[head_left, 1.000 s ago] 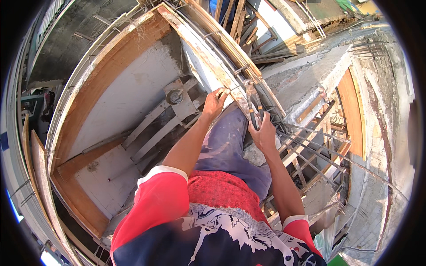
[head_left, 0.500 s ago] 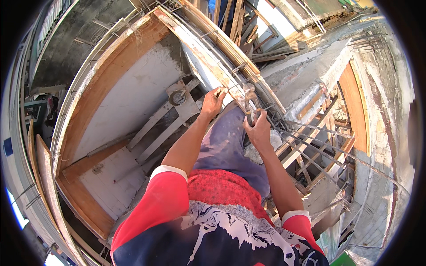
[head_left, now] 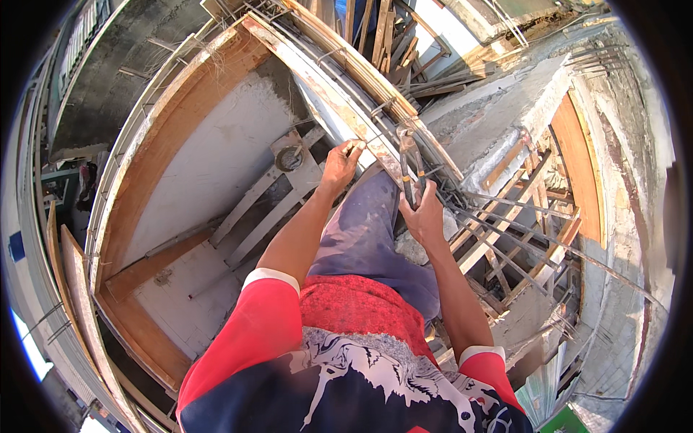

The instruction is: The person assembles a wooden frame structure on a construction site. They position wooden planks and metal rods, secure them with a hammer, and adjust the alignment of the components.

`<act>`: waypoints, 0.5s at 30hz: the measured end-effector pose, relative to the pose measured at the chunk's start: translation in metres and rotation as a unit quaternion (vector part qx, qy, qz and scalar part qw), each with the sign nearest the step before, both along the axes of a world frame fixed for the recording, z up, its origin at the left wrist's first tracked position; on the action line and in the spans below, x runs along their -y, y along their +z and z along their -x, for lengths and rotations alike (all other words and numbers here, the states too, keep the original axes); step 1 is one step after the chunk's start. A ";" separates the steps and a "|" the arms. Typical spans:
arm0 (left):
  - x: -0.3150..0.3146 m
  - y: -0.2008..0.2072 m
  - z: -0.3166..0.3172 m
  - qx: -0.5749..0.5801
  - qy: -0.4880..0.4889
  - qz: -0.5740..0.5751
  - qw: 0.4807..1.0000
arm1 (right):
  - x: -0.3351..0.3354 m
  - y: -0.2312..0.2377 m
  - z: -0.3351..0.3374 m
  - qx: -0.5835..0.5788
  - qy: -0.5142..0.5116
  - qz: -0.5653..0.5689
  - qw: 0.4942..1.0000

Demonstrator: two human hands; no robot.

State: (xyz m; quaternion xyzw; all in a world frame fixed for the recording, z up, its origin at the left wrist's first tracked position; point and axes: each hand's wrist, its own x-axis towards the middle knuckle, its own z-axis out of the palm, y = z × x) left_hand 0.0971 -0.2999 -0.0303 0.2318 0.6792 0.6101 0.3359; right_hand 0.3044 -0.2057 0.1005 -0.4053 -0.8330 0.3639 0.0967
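Observation:
My right hand [head_left: 423, 215] is wrapped round the handles of a pair of pincers [head_left: 406, 160]. The dark jaws point away from me, over steel bars beside the edge of a narrow board [head_left: 339, 108]. To the left, my left hand [head_left: 341, 167] is closed, thumb and fingertips pinched together at the same board. Whatever lies in that pinch is too small to make out. The reinforcing bars [head_left: 375, 110], crossed by short ties, run along the board's right side.
Below on the left lies a deep wooden formwork box [head_left: 216, 144] with planks [head_left: 253, 224] across it. Bare bars [head_left: 534, 249] stick out over timber framing at right. A concrete beam [head_left: 498, 108] and a wood pile [head_left: 382, 36] stand farther off.
The pincers have tilted, and more of their length shows, with the jaws slightly farther from me. My left hand has shifted a little to the left, still pinched.

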 end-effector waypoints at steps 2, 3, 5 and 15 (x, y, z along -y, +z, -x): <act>0.006 -0.001 -0.006 0.003 0.004 0.011 1.000 | 0.015 -0.004 -0.004 -0.036 -0.030 0.017 0.999; 0.005 -0.001 -0.010 0.004 0.003 0.013 1.000 | 0.019 -0.008 -0.009 -0.056 -0.048 0.022 0.997; 0.005 -0.004 -0.018 -0.027 -0.002 0.015 1.000 | 0.003 -0.027 -0.013 0.104 0.037 -0.038 0.993; -0.003 0.014 -0.007 -0.039 -0.016 0.096 0.995 | -0.014 -0.027 0.001 0.157 0.039 0.025 0.986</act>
